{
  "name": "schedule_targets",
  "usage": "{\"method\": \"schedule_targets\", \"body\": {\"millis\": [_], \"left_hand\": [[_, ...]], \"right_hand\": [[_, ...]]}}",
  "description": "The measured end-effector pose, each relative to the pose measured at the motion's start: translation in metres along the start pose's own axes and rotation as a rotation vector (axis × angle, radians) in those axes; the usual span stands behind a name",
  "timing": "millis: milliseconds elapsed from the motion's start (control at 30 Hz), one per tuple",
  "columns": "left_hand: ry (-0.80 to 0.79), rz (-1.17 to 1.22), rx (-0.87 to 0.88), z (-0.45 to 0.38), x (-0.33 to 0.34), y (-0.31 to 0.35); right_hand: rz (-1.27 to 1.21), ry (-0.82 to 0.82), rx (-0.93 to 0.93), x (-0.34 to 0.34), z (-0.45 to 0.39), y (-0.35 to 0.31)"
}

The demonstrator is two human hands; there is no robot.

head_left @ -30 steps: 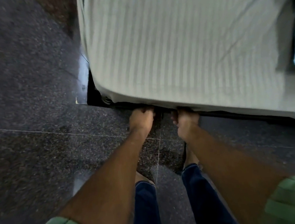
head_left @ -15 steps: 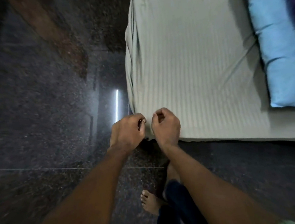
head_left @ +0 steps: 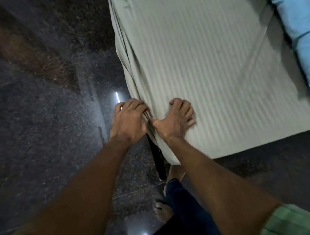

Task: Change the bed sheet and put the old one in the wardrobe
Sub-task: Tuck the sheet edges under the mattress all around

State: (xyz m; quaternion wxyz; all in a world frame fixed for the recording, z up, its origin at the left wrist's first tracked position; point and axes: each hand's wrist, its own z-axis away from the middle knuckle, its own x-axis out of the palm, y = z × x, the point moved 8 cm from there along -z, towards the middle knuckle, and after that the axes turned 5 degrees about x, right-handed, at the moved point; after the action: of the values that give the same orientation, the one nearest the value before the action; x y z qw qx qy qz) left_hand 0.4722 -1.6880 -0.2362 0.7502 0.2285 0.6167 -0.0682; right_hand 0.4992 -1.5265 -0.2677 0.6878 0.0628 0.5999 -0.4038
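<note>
A pale grey-green striped bed sheet [head_left: 201, 57] covers the mattress, bunched in folds along its left side. Both my hands are at the near left corner of the bed. My left hand [head_left: 128, 121] is against the side of the corner, its fingers touching the hanging folds of the sheet. My right hand [head_left: 174, 117] lies on top of the corner with spread fingers pressing the sheet down. A dark strip of bed frame [head_left: 159, 162] shows below the corner.
A light blue pillow [head_left: 300, 26] lies on the bed at the right edge. The dark speckled stone floor [head_left: 46, 108] stretches to the left and reflects a light. My legs in dark trousers and bare feet [head_left: 164, 212] stand by the corner.
My hands came up from under the mattress edge to its corner. The pinching fingers have spread, the right hand now flat on the sheet and the left against the side folds.
</note>
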Motion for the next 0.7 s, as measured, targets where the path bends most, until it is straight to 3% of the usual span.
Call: {"method": "schedule_targets", "body": {"millis": [100, 433, 700], "left_hand": [[-0.124, -0.011, 0.133, -0.013, 0.008, -0.011], [-0.237, -0.126, 0.676, -0.032, 0.014, -0.033], [-0.320, -0.240, 0.772, -0.054, 0.026, -0.027]], "right_hand": [[0.066, -0.033, 0.039, 0.006, -0.003, -0.007], [0.204, -0.220, 0.137, 0.019, -0.019, -0.010], [0.265, -0.104, 0.211, 0.019, -0.001, -0.024]]}}
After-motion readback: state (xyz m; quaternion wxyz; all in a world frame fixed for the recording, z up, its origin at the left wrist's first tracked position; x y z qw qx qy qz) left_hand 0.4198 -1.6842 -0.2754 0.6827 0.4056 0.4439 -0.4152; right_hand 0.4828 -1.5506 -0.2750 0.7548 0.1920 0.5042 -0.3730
